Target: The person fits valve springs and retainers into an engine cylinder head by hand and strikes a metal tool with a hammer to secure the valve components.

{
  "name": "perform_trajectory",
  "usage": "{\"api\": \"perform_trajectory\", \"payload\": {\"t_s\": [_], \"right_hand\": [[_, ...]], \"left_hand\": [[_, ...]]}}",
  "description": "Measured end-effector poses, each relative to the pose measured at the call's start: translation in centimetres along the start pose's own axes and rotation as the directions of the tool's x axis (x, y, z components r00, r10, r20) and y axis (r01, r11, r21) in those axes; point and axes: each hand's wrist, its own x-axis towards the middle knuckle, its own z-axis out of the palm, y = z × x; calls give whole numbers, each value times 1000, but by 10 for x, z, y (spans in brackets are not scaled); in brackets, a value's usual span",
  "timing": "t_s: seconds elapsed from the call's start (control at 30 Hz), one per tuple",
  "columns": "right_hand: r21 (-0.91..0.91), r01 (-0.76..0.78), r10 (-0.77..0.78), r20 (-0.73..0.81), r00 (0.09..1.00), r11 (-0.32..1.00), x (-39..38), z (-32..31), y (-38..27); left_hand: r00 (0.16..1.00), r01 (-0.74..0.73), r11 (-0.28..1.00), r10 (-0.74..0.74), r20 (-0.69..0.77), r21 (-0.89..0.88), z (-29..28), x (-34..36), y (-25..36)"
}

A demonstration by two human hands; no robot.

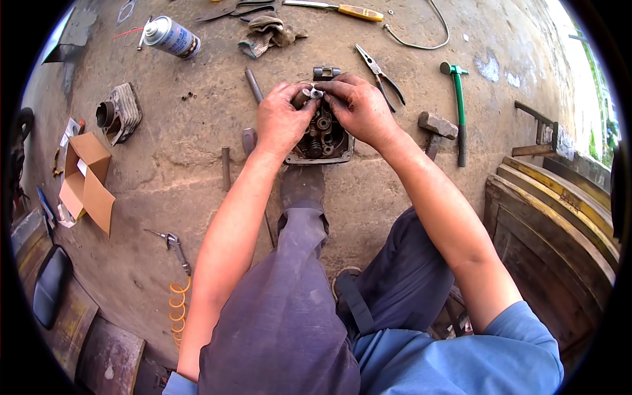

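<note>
With both my hands, left (pixel 282 122) and right (pixel 359 108), pinching a small pale part (pixel 316 93) above the engine head (pixel 322 139) mid-floor by my foot, I fear either grip slipping and dropping it into the open valve recess.

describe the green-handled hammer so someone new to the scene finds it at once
Start at the engine part under both hands, mid concrete floor, and look toward the person's right. Past a rusty hammer head lies the green-handled hammer, running near-vertically. Its green handle marks it out; the pliers nearby are thin and dark.
</note>
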Motion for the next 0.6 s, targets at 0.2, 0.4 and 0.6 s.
{"api": "perform_trajectory", "payload": {"t_s": [0.2,0.4,0.6], "right_hand": [[-259,201,-172,129,977,945,-2,-5,-4],[-179,24,18,227,974,983,-4,5,-12],[173,-355,335,134,932,919,-3,-10,-6]], "left_hand": [[999,33,999,-33,22,8,1,1,5],[999,40,999,-40,-1,-13,-2,-5,-3],[999,51,997,-50,19,-53,-6,-3,6]]}}
